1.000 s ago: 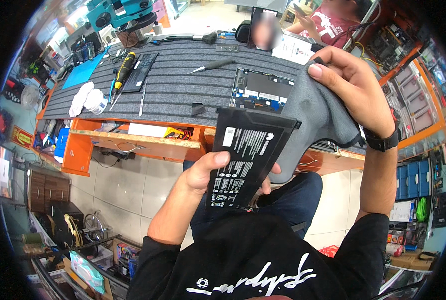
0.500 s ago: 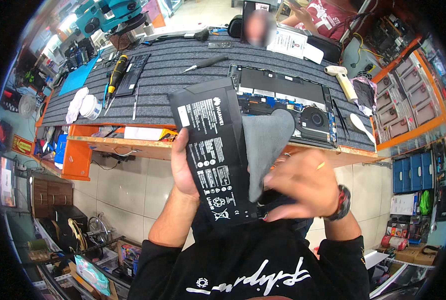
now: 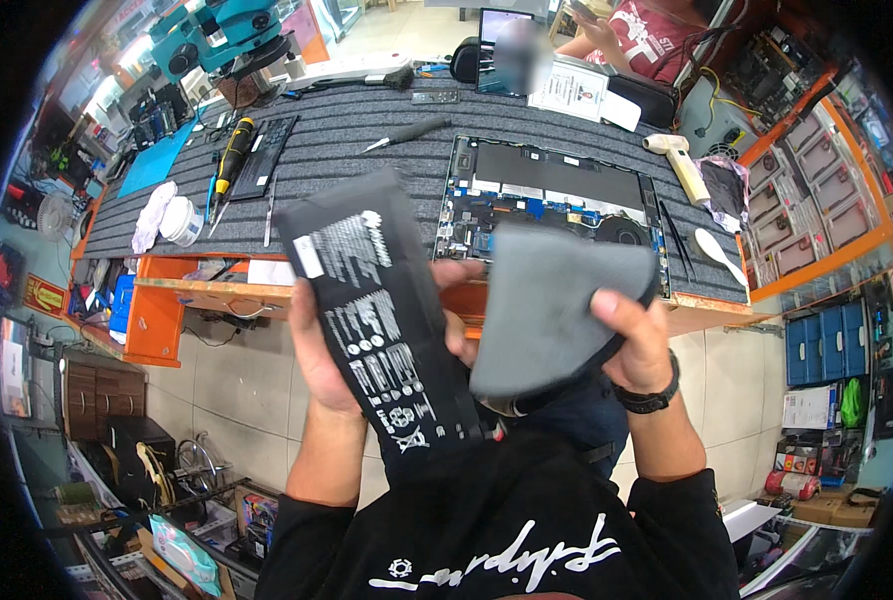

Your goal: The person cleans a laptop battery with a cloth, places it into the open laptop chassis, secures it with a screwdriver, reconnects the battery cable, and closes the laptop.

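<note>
My left hand is closed around a black laptop battery with white print, its thumb along the left edge and fingertips showing past the right edge. The battery is tilted, its upper end leaning left. In my right hand is a bent grey foam sheet with a dark edge, pinched with the thumb on its face. The sheet stands just right of the battery. Behind it, an opened laptop lies on the bench mat with its inner boards and fan bare; the sheet hides part of its near side.
On the striped grey mat lie a spudger-like tool, a yellow-black screwdriver, a dark flat battery-like piece, tweezers and a white handheld blower. A white jar stands left. Another person sits across.
The battery has shifted left. The grey sheet, which hung along the battery's right edge, is now held farther right, with my right hand gripping its right side.
</note>
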Tool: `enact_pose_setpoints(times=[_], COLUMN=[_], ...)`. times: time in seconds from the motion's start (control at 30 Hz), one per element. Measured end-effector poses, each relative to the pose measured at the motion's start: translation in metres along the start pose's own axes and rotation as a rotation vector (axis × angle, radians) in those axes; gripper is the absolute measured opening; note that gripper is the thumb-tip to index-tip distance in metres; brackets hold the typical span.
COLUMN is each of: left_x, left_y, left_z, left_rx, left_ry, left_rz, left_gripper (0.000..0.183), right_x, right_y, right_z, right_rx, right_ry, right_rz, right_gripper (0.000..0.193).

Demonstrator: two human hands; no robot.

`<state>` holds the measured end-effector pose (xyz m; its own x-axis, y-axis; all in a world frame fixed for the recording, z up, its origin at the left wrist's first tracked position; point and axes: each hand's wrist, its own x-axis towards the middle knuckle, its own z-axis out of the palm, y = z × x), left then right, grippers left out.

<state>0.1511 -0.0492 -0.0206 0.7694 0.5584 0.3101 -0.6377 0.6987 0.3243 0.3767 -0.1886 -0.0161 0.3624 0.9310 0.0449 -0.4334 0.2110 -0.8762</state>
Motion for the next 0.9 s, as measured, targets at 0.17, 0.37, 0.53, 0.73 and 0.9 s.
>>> enact_pose_setpoints(times=[0.17, 0.37, 0.53, 0.73, 0.9], left_x=[0.008, 0.017, 0.023, 0.025, 0.018], left_y=[0.007, -0.010, 0.005, -0.005, 0.045], left_z=[0.004, 0.015, 0.019, 0.017, 0.007], left_rx=[0.119, 0.347, 0.290, 0.097, 0.485], left_ry=[0.062, 0.154, 0.151, -0.012, 0.099], left_rz=[0.212, 0.280, 0.273, 0.565, 0.418], left_gripper=[0.105, 0.103, 0.123, 0.121, 0.110], right_x=[0.004, 0.046, 0.051, 0.083, 0.063], right_y=[0.001, 0.061, 0.059, 0.062, 0.068], right_z=[0.054, 0.104, 0.123, 0.139, 0.153], right_rx=[-0.941, -0.940, -0.931, -0.840, -0.819], right_ry=[-0.347, -0.637, -0.602, -0.619, -0.692], right_rz=[-0.642, -0.900, -0.890, -0.919, -0.888], right_gripper=[0.062, 0.076, 0.082, 0.085, 0.088])
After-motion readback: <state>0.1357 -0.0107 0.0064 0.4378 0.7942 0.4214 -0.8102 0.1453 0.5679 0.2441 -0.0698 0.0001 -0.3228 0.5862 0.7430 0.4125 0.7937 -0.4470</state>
